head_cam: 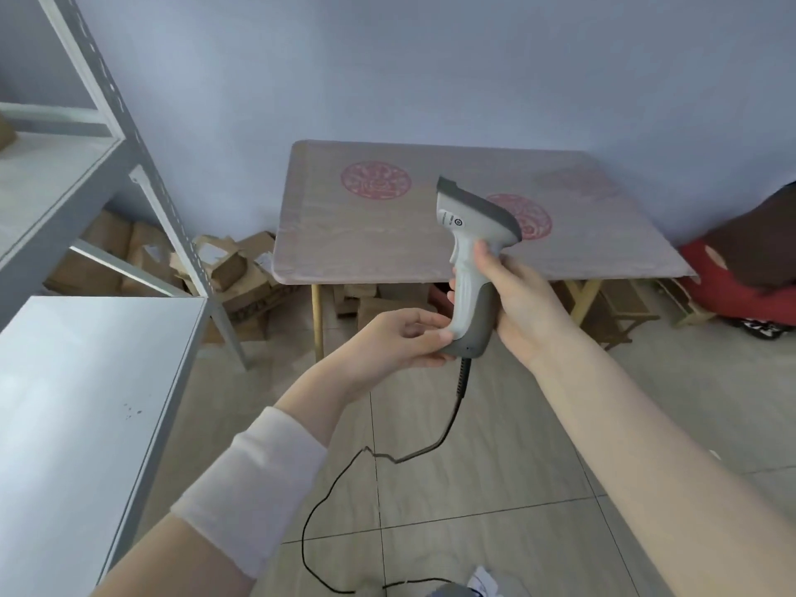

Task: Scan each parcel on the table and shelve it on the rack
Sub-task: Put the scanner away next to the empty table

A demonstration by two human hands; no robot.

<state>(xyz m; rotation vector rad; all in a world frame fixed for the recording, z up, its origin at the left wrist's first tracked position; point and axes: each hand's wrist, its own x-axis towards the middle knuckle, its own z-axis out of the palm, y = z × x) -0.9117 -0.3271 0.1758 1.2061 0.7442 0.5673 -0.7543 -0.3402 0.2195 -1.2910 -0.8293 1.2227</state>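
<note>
- Barcode scanner (pixel 465 213) sits upright between my hands, in front of the table's (pixel 366 234) near edge.
- My right hand (pixel 517 295) wraps its grip; my left hand (pixel 400 338) pinches the handle's base.
- Its black cable (pixel 463 377) drops to the floor.
- Rack (pixel 116 101) stands left, with cardboard boxes (pixel 232 273) beneath it.

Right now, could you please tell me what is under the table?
Cardboard boxes lie on the floor under the table, between its wooden legs. Its top covers whatever sits further back.
</note>
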